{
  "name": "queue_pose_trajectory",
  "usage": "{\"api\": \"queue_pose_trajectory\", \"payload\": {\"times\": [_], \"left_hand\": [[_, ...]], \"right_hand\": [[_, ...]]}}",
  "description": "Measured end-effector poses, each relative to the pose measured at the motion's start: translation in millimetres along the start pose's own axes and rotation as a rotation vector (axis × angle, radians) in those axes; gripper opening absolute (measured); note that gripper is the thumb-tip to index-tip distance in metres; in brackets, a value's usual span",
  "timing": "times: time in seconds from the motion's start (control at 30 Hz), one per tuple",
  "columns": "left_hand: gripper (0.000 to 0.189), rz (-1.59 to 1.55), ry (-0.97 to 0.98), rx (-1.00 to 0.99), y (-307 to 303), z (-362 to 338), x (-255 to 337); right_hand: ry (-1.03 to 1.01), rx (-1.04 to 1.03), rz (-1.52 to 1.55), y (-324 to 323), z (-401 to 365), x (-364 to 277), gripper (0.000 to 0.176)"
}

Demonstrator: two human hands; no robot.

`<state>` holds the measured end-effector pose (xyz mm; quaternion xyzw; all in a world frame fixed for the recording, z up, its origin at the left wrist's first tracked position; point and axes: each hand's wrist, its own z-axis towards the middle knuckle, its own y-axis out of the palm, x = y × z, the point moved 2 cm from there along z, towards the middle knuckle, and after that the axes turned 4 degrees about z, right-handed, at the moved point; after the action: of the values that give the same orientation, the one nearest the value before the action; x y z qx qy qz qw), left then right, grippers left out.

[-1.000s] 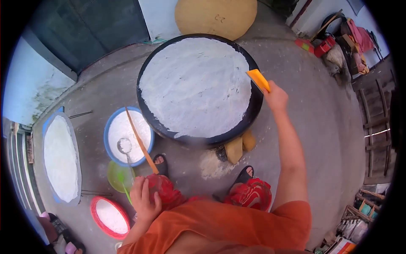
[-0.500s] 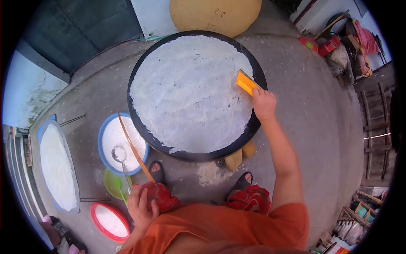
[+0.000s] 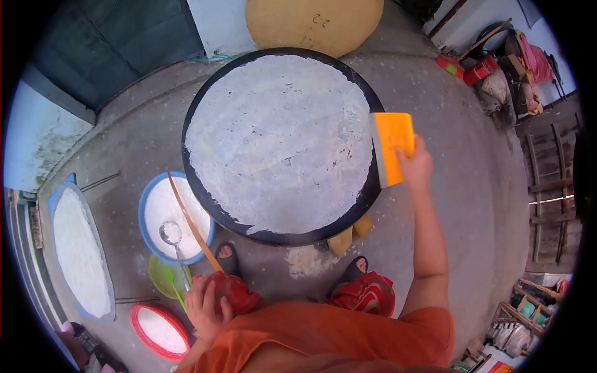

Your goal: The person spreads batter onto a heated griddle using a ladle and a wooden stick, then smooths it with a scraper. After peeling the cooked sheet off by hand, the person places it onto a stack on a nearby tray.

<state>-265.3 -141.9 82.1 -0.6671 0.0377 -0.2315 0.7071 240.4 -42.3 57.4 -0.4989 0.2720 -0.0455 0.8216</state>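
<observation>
My right hand [image 3: 415, 163] is closed on the handle of a yellow scraper [image 3: 397, 140] with a wide metal blade. The blade's edge overlaps the right rim of a large round black griddle [image 3: 273, 235] in this view. A thin, whitish layer of batter [image 3: 280, 143] covers nearly all of the griddle, with small dark flecks and ragged edges. Low on the left, my left hand [image 3: 208, 306] lies over my red-clothed knee, fingers spread and holding nothing. Just above it ends a long wooden stick [image 3: 189, 214], which slants across a blue basin [image 3: 143, 214].
White batter and a metal ladle [image 3: 170, 234] are in the basin. Beside it are a green bowl [image 3: 158, 276] and a red basin [image 3: 138, 332] of white stuff. A white sheet [image 3: 81, 255] lies on a board at left. A round tan board [image 3: 311, 25] stands behind the griddle.
My right hand has drawn the scraper off the batter to the right, past the griddle's edge, turning its broad face into view. My left hand has stayed on the knee.
</observation>
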Motion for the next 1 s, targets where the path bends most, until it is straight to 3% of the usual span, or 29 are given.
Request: {"api": "queue_pose_trajectory", "payload": {"times": [0.03,0.17,0.23,0.27,0.33,0.37,0.53,0.67,0.73,0.87,0.93,1.0], "left_hand": [[0.040,-0.002,-0.013,-0.002,0,1,-1],[0.039,-0.014,-0.032,-0.013,2,4,-6],[0.037,-0.002,-0.036,-0.016,3,6,-8],[0.037,-0.002,-0.042,-0.021,4,7,-9],[0.036,0.009,-0.060,-0.045,6,9,-12],[0.036,0.008,-0.066,-0.040,6,11,-13],[0.032,0.041,-0.115,-0.017,7,20,-15],[0.032,0.031,-0.168,-0.025,9,25,-22],[0.032,0.033,-0.152,-0.036,8,28,-26],[0.033,0.052,-0.156,-0.059,12,24,-40],[0.034,0.067,-0.150,-0.100,12,24,-42],[0.034,0.067,-0.156,-0.086,13,25,-43]], "right_hand": [[0.202,0.011,0.213,4,5,28,0.040],[0.405,-0.022,0.421,29,17,72,0.053],[0.254,0.025,0.088,38,27,49,0.061],[0.252,0.017,0.088,41,40,46,0.061],[0.474,-0.074,-0.155,48,75,40,0.065],[0.466,-0.073,-0.154,51,87,32,0.065],[0.295,-0.030,-0.270,92,150,20,0.061],[0.272,-0.078,-0.290,123,201,-12,0.058],[0.122,-0.101,-0.341,137,216,-38,0.057],[0.153,-0.131,-0.413,167,258,-74,0.058],[-0.003,-0.206,-0.332,197,280,-93,0.061],[-0.287,-0.148,-0.251,230,291,-124,0.059]]}}
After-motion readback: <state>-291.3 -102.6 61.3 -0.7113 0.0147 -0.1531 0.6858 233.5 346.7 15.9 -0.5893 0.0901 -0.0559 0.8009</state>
